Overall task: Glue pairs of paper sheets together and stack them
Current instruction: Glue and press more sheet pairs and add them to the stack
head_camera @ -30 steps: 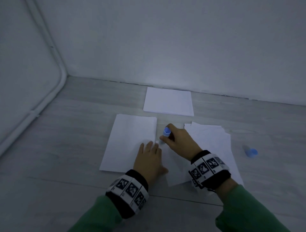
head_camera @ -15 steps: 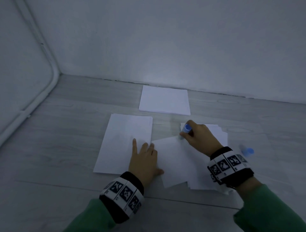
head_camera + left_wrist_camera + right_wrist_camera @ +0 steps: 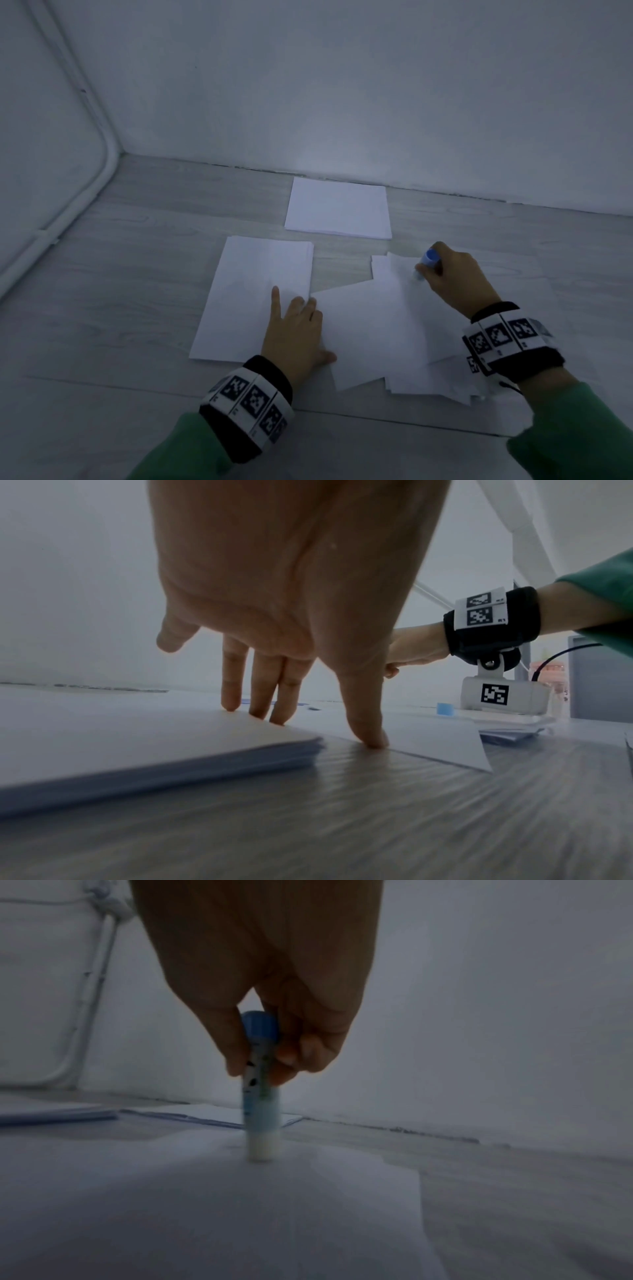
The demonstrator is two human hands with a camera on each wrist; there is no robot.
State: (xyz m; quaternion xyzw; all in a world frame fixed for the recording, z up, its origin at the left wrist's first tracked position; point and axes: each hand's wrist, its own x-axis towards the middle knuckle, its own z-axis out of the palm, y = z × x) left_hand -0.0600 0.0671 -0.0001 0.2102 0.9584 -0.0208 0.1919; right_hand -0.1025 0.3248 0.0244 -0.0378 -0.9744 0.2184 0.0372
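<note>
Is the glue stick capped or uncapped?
Uncapped: the glue stick in the right hand shows its bare white tip pressed upright on the sheet.

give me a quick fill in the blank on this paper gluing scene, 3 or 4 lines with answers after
1. The right hand grips a ____ with a blue end, tip down on the loose sheets.
2. The left hand lies with fingers ____ on the neat pile.
3. A third pile of paper lies nearest the ____.
4. Both sleeves are ____ in colour.

Missing words: glue stick; straight; wall; green
</note>
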